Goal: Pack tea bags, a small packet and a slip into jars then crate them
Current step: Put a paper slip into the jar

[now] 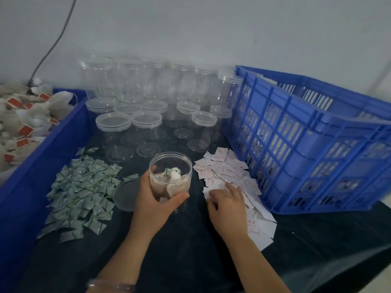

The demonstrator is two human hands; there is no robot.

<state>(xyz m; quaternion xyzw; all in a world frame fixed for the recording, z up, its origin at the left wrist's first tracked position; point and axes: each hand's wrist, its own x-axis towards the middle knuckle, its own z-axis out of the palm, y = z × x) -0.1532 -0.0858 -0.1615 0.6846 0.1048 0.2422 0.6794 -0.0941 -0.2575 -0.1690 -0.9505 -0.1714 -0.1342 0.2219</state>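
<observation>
Looking down over a black cloth-covered table (190, 261), a person works with both bare hands.

Far out to the left of the left hand, a deep blue plastic bin (42, 166) holds a heap of white tea bags with red tags (23, 127). Just left of that hand lies a spread pile of small green-and-white packets (80, 195), and a round clear plastic lid (123, 195) rests flat on the cloth, touching the wrist side of the hand, probably set aside so the jar's mouth stays free for filling.

The left hand (152, 199) wraps its thumb and fingers round an open clear plastic jar (171, 176), holding it upright on the table, likely to steady it. Inside are tea bags and one green packet; no slip is visible in it.

Just to the right, the right hand (224, 201) rests palm down on a loose pile of white paper slips with red print (228, 172). Its fingers are bent onto the papers, seemingly working one loose; whether a slip is actually pinched cannot be told.

Beyond both hands stand rows of empty clear jars with lids on (148, 115). Right of the right hand sits a large blue lattice plastic crate (306, 144), touching the slip pile. Its near wall stands taller than the jar, so a finished jar would probably have to be lifted over the rim.
</observation>
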